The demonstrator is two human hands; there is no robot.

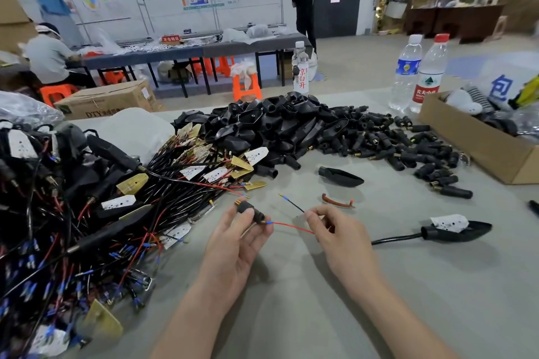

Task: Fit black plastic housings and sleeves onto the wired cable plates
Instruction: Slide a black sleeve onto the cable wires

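Observation:
My left hand pinches a small black sleeve with a brass tip, held above the grey table. A thin red wire with a blue end runs from the sleeve's right end to my right hand, which pinches it together with a black wire. The cable leads right to a black housing with a white plate in it. An empty black housing lies just beyond my hands.
A tangle of wired plates fills the left side. Piles of black housings and sleeves lie at the back. A cardboard box and two water bottles stand at the right. A small red strip lies nearby.

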